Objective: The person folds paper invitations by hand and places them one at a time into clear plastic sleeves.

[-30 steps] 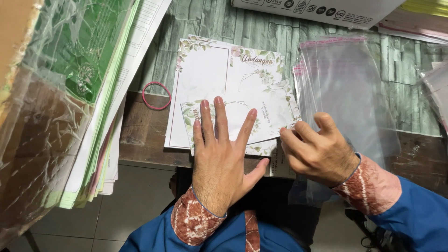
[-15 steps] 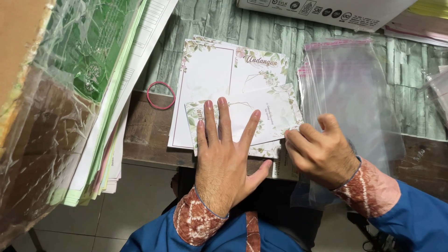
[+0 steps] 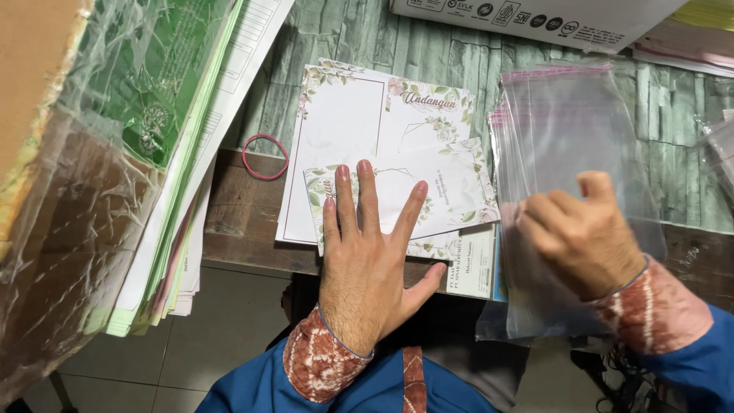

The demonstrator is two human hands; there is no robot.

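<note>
Left hand (image 3: 365,264) laid flat, palm down, fingers spread, on folded card (image 3: 428,200); nothing gripped, only pressed. Card with leaf-and-flower border, resting at near table (image 3: 237,206) edge atop larger flat sheet (image 3: 340,145) of same floral print. Small printed slip (image 3: 472,264) seen just beside thumb, partly under card.

Right hand (image 3: 582,239) blurred, fingers curled, pinching top clear sleeve (image 3: 573,138) of a stack lying right of card. Lower end of sleeve hung over table edge. Exact finger contact not discernible through blur.

Red rubber band (image 3: 265,157) lay on table left of sheet, apart from both hands. Pile of papers (image 3: 191,191) under plastic wrap occupied left side. White box (image 3: 527,19) sat at far edge. Patterned cuffs and blue sleeves visible at both wrists.
</note>
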